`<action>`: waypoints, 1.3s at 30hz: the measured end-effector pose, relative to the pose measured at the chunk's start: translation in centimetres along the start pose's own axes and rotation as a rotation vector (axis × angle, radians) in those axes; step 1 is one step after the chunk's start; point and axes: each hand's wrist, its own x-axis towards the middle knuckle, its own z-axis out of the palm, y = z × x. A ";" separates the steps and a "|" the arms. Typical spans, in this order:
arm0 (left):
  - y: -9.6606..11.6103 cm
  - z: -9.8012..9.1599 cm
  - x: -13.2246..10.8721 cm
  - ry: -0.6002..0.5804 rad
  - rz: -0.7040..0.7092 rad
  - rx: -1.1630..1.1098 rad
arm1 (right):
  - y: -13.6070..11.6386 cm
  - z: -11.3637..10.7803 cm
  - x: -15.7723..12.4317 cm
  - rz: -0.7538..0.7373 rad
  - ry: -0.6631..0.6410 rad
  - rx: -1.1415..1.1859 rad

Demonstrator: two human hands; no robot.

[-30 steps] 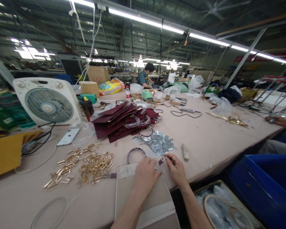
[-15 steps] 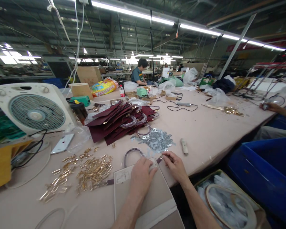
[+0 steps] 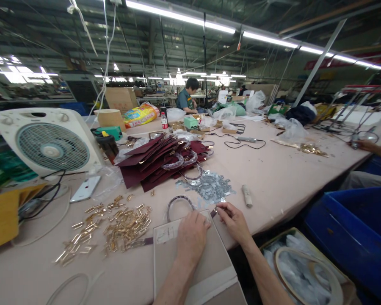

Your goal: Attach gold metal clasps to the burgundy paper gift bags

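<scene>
A beige flat panel [image 3: 169, 258] lies at the table's front edge, with a bag handle [image 3: 179, 198] in clear wrap arching out past its far side. My left hand [image 3: 193, 233] rests palm down on the panel, its fingers over the far edge. At the panel's right corner, my right hand [image 3: 231, 218] pinches the end of a short dark strap [image 3: 213, 212]; a small shiny piece shows at the fingertips. Another dark strap [image 3: 146, 242] sticks out on the left. Gold metal fittings [image 3: 127, 226] lie heaped beside it, and flat silver plates [image 3: 212, 186] are piled beyond.
Burgundy bag pieces [image 3: 149, 163] with wrapped handles are stacked behind. A fan [image 3: 52, 144] and a phone [image 3: 85, 189] stand left. Right of my hands lies a small roll [image 3: 247, 196]; blue bins [image 3: 352, 220] are below the edge. Another person's hand [image 3: 363, 145] is far right.
My left hand has shifted slightly on the panel, its fingers drawn closer together. My right hand stays at the strap end. The whole view has shifted a little.
</scene>
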 end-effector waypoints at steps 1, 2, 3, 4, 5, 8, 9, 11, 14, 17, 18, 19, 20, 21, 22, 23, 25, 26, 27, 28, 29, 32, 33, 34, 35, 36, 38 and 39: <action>0.1 0.0 0.0 0.000 -0.002 0.005 | -0.1 0.0 0.0 0.003 -0.003 0.016; 0.1 -0.1 0.0 -0.001 -0.007 0.005 | -0.2 0.1 -0.1 0.009 -0.006 0.036; 0.1 -0.1 0.0 -0.001 -0.011 -0.004 | -0.4 0.2 -0.2 0.018 -0.010 0.059; 0.1 -0.1 -0.1 0.000 -0.013 -0.024 | -0.5 0.4 -0.4 0.028 -0.014 0.081; 0.1 -0.2 -0.1 0.005 -0.017 -0.052 | -0.7 0.6 -0.5 0.038 -0.021 0.099; -0.1 -0.2 -0.3 0.026 -0.035 -0.143 | -1.0 1.2 -1.1 0.051 -0.074 0.104; -0.2 -0.2 -0.3 0.028 -0.043 -0.161 | -1.1 1.4 -1.2 0.050 -0.098 0.092; -0.3 -0.3 -0.3 0.027 -0.058 -0.181 | -1.2 1.6 -1.3 0.048 -0.142 0.059; -0.4 -0.2 -0.2 0.027 -0.064 -0.201 | -1.3 1.7 -1.3 0.046 -0.180 0.019; -0.5 -0.2 -0.1 0.032 -0.063 -0.215 | -1.4 1.7 -1.1 0.044 -0.197 0.003; -0.5 -0.2 -0.1 0.033 -0.063 -0.219 | -1.5 1.7 -1.0 0.040 -0.202 -0.004; -0.5 -0.2 -0.2 0.034 -0.063 -0.222 | -1.5 1.6 -1.0 0.034 -0.208 -0.014; -0.5 -0.2 -0.2 0.034 -0.063 -0.224 | -1.6 1.6 -0.9 0.027 -0.218 -0.024; -0.5 -0.1 -0.2 0.031 -0.064 -0.226 | -1.7 1.6 -0.9 0.017 -0.228 -0.035; -0.5 -0.1 -0.2 0.029 -0.065 -0.227 | -1.8 1.6 -0.9 0.007 -0.240 -0.047; -0.5 -0.1 -0.2 0.026 -0.066 -0.227 | -1.9 1.6 -0.8 -0.002 -0.251 -0.058; -0.5 -0.1 -0.2 0.019 -0.071 -0.226 | -2.1 1.6 -0.8 -0.010 -0.265 -0.075; -0.5 -0.2 -0.2 0.015 -0.073 -0.228 | -2.1 1.6 -0.8 -0.011 -0.266 -0.080; -0.5 -0.2 -0.2 0.012 -0.076 -0.229 | -2.2 1.6 -0.7 -0.009 -0.267 -0.083; -0.5 -0.2 -0.2 0.008 -0.078 -0.231 | -2.2 1.7 -0.7 -0.005 -0.267 -0.083; -0.5 -0.3 -0.2 0.007 -0.079 -0.233 | -2.2 1.7 -0.7 -0.002 -0.266 -0.083; -0.5 -0.3 -0.1 0.015 -0.076 -0.243 | -2.1 1.8 -0.6 0.002 -0.268 -0.095; -0.6 -0.3 -0.1 0.019 -0.073 -0.247 | -2.0 1.9 -0.6 0.001 -0.266 -0.099; -0.6 -0.3 0.0 0.023 -0.072 -0.249 | -2.0 2.0 -0.6 -0.001 -0.262 -0.102; -0.6 -0.2 0.0 0.027 -0.072 -0.250 | -2.0 2.0 -0.6 -0.004 -0.259 -0.103; -0.5 -0.2 0.0 0.029 -0.073 -0.249 | -2.0 2.1 -0.6 -0.008 -0.253 -0.102; -0.5 -0.2 0.0 0.029 -0.076 -0.244 | -2.0 2.2 -0.6 -0.019 -0.243 -0.106; -0.5 -0.2 0.0 0.027 -0.076 -0.242 | -2.0 2.3 -0.6 -0.030 -0.238 -0.115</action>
